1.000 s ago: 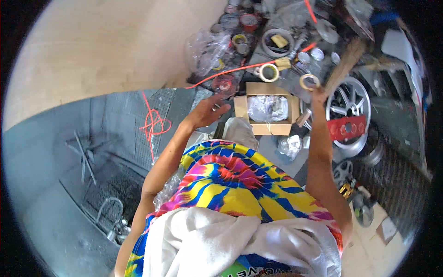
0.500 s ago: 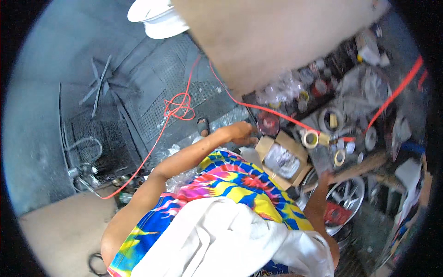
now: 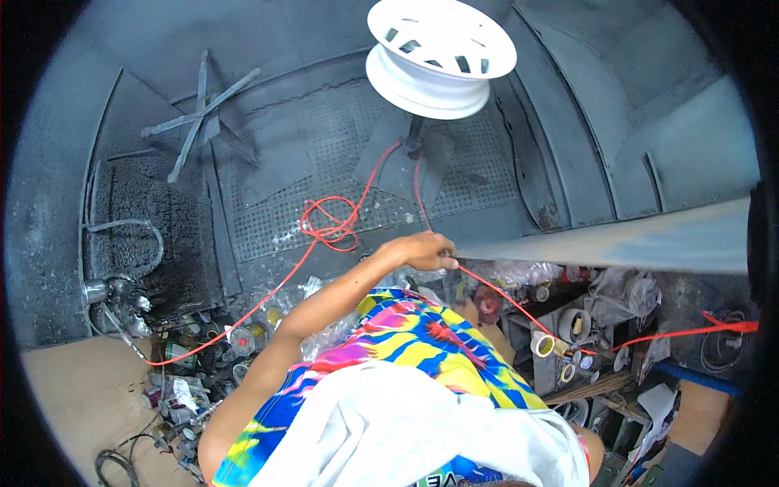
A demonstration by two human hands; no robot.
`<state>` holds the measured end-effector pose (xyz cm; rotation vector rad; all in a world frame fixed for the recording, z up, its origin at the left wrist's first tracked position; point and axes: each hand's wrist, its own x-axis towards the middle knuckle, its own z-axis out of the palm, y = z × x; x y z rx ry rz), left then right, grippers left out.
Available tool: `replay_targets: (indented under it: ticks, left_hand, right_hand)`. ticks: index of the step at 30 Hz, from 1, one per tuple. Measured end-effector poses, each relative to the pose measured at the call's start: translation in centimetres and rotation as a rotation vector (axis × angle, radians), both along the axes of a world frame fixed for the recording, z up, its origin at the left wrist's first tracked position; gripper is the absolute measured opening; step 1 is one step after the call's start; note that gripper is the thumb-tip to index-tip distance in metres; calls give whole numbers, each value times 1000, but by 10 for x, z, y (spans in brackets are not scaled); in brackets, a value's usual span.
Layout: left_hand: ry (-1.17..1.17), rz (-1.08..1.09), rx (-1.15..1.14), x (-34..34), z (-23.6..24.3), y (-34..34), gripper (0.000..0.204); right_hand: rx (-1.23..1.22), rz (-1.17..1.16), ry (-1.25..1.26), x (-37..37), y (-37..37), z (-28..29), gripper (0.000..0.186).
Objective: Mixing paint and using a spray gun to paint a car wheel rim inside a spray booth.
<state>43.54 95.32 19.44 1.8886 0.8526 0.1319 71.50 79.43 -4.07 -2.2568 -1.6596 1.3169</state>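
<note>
My left hand (image 3: 428, 251) reaches out ahead of my body with its fingers curled. A thin red hose (image 3: 499, 290) passes behind it and comes out beside the fingertips. The near end of a pale panel (image 3: 600, 248) also lies by the fingers, so I cannot make out what they hold. Beyond the hand, a white wheel rim (image 3: 442, 57) sits raised on a dark stand (image 3: 414, 144). The hose runs up towards this stand and lies in loops on the grated floor (image 3: 341, 178). My right hand is hidden; only part of its upper arm shows.
A cross-shaped metal stand (image 3: 200, 115) is at the left, above a dark rough mat (image 3: 154, 199). Cans and clutter (image 3: 191, 369) crowd the lower left. Tape rolls (image 3: 542, 344), plastic bags (image 3: 621, 292) and a workbench lie to the right.
My view has turned, and the wheel rim now shows fully. The panel no longer covers the upper right and appears as a thin strip. My right forearm has gone from view.
</note>
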Motion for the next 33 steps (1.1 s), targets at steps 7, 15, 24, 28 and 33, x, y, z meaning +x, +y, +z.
replay_targets:
  ticks: [7, 15, 24, 28, 33]
  left_hand:
    - [-161, 504, -163, -122, 14, 33, 45]
    - [-459, 869, -352, -161, 9, 56, 46]
    - [-537, 1264, -622, -199, -26, 101, 57]
    - [-529, 1442, -727, -279, -65, 36, 65]
    - [-672, 1538, -870, -298, -94, 29, 71]
  right_hand:
    - [174, 4, 131, -64, 169, -50, 34]
    - [-178, 64, 259, -126, 286, 51, 32]
    - [-104, 628, 156, -126, 331, -53, 32]
    - [-330, 298, 369, -185, 258, -19, 26]
    - [-512, 13, 403, -106, 286, -28, 29]
